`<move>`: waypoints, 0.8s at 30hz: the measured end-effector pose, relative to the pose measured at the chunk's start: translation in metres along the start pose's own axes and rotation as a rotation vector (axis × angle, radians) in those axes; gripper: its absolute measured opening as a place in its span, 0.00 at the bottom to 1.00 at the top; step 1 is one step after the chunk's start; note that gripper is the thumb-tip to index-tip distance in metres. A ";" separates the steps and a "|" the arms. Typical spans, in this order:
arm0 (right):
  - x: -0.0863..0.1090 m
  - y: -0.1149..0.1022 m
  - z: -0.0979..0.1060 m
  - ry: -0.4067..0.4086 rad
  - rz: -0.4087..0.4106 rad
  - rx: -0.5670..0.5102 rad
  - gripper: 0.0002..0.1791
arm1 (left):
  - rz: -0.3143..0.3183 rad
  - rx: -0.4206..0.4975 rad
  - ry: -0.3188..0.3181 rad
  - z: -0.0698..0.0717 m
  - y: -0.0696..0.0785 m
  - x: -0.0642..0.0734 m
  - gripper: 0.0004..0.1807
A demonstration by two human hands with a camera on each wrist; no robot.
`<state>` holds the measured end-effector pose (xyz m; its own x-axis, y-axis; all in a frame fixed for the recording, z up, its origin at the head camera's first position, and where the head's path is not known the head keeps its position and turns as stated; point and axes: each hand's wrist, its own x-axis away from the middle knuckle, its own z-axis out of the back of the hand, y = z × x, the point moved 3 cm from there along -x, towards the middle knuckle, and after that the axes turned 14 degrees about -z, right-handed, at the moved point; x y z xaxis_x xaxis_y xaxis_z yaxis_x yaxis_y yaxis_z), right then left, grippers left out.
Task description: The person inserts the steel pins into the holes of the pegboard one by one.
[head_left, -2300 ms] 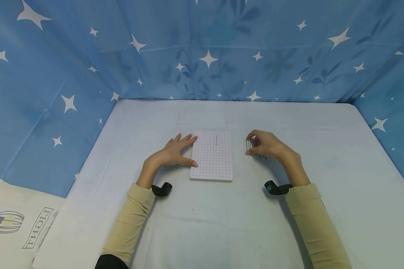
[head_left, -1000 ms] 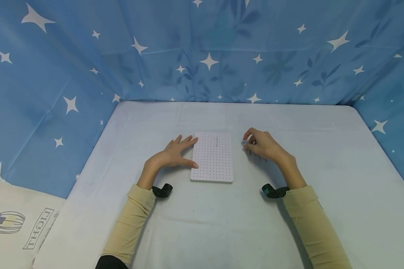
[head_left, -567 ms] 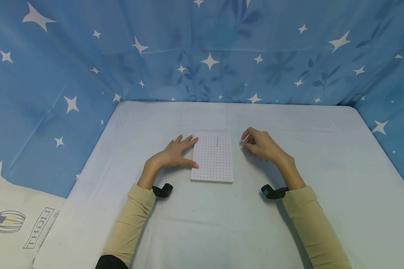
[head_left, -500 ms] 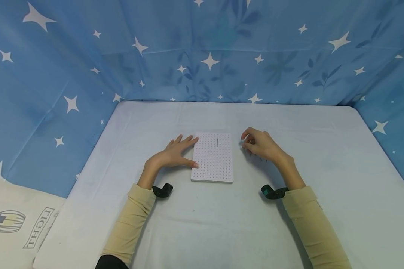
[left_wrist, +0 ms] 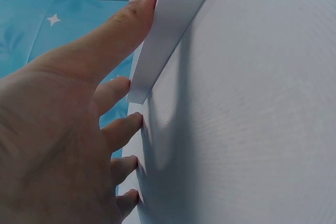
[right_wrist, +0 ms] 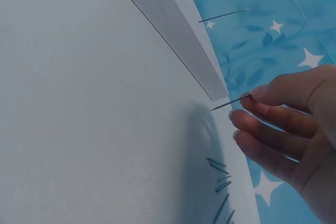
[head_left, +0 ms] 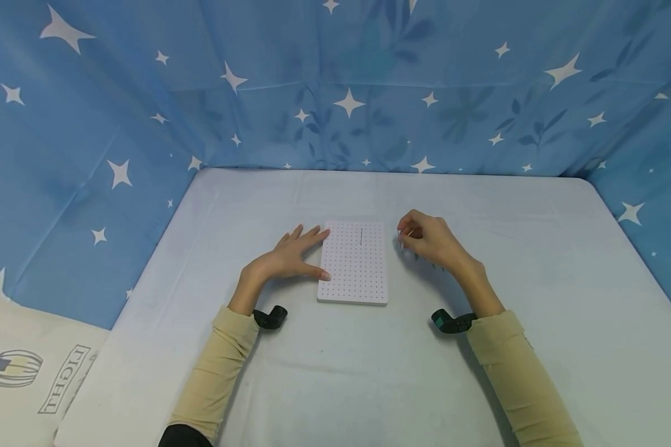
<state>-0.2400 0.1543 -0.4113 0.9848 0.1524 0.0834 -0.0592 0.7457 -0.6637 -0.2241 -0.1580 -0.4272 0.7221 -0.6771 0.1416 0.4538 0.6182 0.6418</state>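
A white pegboard (head_left: 352,273) with rows of small holes lies mid-table, and one thin metal pin (head_left: 361,237) stands upright in its far part. My left hand (head_left: 282,257) is spread at the board's left side, with thumb and index fingertip touching its edge. To the right of the board, my right hand (head_left: 433,241) pinches another metal pin (right_wrist: 230,103) by one end between thumb and index finger; its free tip points down toward the table. The other fingers are loosely bent. Several loose pins (right_wrist: 224,186) lie on the table below that hand, partly hidden by it in the head view.
A white cloth covers the table (head_left: 335,372). A blue curtain (head_left: 291,81) with white stars hangs behind and at the sides. Dark wrist cameras (head_left: 453,321) sit at both cuffs. A cream printed cloth (head_left: 28,366) is at the lower left.
My right hand has drifted left from over the loose pins toward the board, and has a pin pinched in its fingertips. The left hand and the board stay put.
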 end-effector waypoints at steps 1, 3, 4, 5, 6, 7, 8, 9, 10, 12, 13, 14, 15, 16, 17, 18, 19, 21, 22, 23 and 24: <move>0.000 0.000 0.000 0.002 0.000 0.001 0.08 | -0.001 0.000 0.000 0.000 0.000 0.000 0.58; 0.001 -0.001 0.000 0.005 -0.002 0.000 0.08 | -0.001 -0.001 -0.003 0.000 0.001 0.000 0.58; 0.001 -0.001 0.000 0.007 -0.002 0.000 0.08 | -0.001 -0.001 -0.004 0.000 0.001 0.000 0.58; 0.001 -0.001 0.000 0.010 -0.002 -0.002 0.08 | -0.001 -0.002 -0.004 0.000 0.001 0.000 0.58; 0.001 -0.001 0.000 0.012 -0.003 -0.004 0.07 | -0.001 -0.002 -0.004 0.000 0.002 0.000 0.58; 0.001 -0.002 0.000 0.012 -0.001 -0.007 0.07 | 0.000 -0.002 -0.004 0.000 0.002 0.000 0.58; 0.002 -0.002 0.000 0.012 0.002 -0.012 0.07 | 0.000 -0.003 -0.005 0.000 0.002 0.000 0.58; 0.002 -0.003 -0.001 0.013 0.007 -0.016 0.07 | 0.000 -0.005 -0.004 0.000 0.002 0.000 0.58; 0.003 -0.004 -0.001 0.012 0.013 -0.021 0.07 | 0.000 -0.005 -0.004 0.000 0.002 0.000 0.58; 0.003 -0.005 -0.002 0.011 0.020 -0.031 0.07 | 0.000 -0.006 -0.004 0.000 0.002 -0.001 0.58; 0.003 -0.005 -0.002 0.010 0.025 -0.036 0.08 | 0.000 -0.007 -0.004 0.000 0.001 -0.001 0.58; 0.003 -0.006 -0.003 0.010 0.028 -0.043 0.07 | 0.000 -0.007 -0.004 -0.001 0.001 -0.001 0.58; 0.003 -0.006 -0.004 0.009 0.032 -0.049 0.07 | 0.000 -0.008 -0.003 -0.001 0.001 -0.001 0.58; 0.003 -0.006 -0.004 0.008 0.034 -0.058 0.07 | 0.000 -0.007 -0.002 -0.001 0.000 -0.001 0.58; 0.003 -0.007 -0.005 0.008 0.037 -0.065 0.07 | 0.001 -0.007 -0.001 -0.001 0.000 -0.001 0.58; 0.003 -0.007 -0.005 0.007 0.041 -0.074 0.06 | 0.002 -0.008 -0.001 -0.001 0.000 0.000 0.58; 0.003 -0.007 -0.006 0.006 0.044 -0.085 0.06 | 0.003 -0.009 0.000 -0.001 0.000 0.000 0.58; 0.003 -0.008 -0.006 0.004 0.050 -0.108 0.06 | 0.005 -0.009 0.000 -0.001 0.000 0.000 0.59; 0.003 -0.009 -0.007 0.003 0.052 -0.119 0.06 | 0.006 -0.008 -0.001 0.000 0.001 0.000 0.59; 0.004 -0.010 -0.007 0.001 0.054 -0.132 0.06 | 0.007 -0.008 -0.001 0.000 0.001 0.000 0.59; 0.004 -0.011 -0.007 0.000 0.054 -0.146 0.06 | 0.007 -0.008 0.000 0.000 0.001 0.000 0.59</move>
<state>-0.2344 0.1426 -0.4091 0.9808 0.1899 0.0444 -0.0879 0.6340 -0.7683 -0.2238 -0.1575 -0.4270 0.7253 -0.6728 0.1461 0.4527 0.6259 0.6351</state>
